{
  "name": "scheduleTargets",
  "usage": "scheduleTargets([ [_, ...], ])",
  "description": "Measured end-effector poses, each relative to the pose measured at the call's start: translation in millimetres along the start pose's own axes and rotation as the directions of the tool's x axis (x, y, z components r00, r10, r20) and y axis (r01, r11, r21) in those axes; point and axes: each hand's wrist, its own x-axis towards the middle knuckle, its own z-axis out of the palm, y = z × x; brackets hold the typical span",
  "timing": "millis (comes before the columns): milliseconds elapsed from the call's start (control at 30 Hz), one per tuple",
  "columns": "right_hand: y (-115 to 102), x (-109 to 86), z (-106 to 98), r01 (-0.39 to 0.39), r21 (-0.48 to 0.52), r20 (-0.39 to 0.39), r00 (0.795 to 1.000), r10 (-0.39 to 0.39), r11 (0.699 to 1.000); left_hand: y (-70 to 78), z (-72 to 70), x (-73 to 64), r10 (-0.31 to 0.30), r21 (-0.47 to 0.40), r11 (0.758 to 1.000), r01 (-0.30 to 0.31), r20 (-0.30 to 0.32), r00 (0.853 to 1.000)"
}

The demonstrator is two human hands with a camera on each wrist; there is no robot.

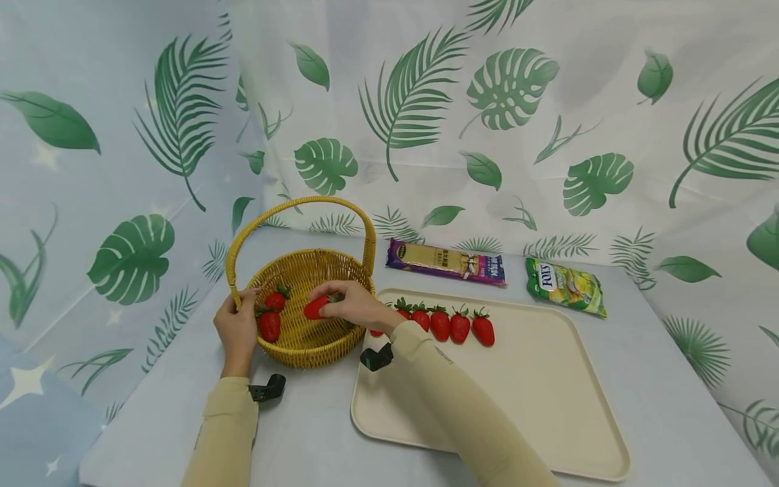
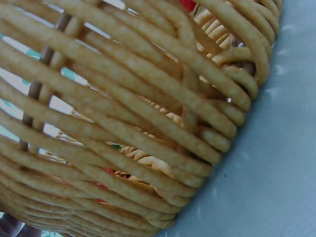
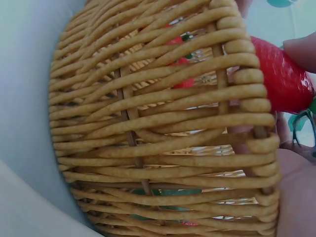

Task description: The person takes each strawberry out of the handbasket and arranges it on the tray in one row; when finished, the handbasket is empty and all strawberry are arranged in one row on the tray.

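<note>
The right hand [image 1: 356, 304] is pinching a glossy red conical strawberry [image 1: 314, 309] over the round yellow wicker basket [image 1: 313, 356], whose left side the left hand [image 1: 238, 329] is gripping; a loosening pinch could be causing a slip.

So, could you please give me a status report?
Left grip holding the basket at its left side. Right grip pinching a strawberry at the basket's mouth. Nothing visibly in the way.

Leftmost strawberries [image 1: 420, 319] on the tray [image 1: 535, 379] partly out of sight behind the right forearm [image 1: 468, 406]
</note>
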Motion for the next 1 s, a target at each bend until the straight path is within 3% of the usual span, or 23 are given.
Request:
scheduleTargets([
  [133,-0.5,-6.2,-2.5,0.039,0.001,-0.024,0.999,-0.039,0.999,0.0,0.4,-0.7,0.007,0.0,1.0,-0.007,-0.004,1.0],
  [467,4.1,-27.1,-17.1,0.02,0.212,-0.098,0.995,0.0,0.977,0.2,0.2,-0.4,0.009,-0.011,1.0,-0.009,-0.005,1.0],
  [533,5.4,-32.6,-20.1,0.027,0.21,-0.121,0.993,-0.002,0.977,0.1,0.1,-0.4,0.006,-0.014,1.0,-0.006,-0.002,1.0],
  [733,11.9,-52.6,-30.6,0.017,0.081,-0.196,0.981,0.0,0.997,0.3,-0.6,-1.8,-0.004,-0.001,1.0,0.004,0.001,1.0],
  [1000,14.6,-87.8,-47.1,0.07,0.109,-0.274,0.961,-0.038,0.992,1.6,0.5,-1.2,0.001,-0.004,1.0,-0.001,-0.004,1.0],
])
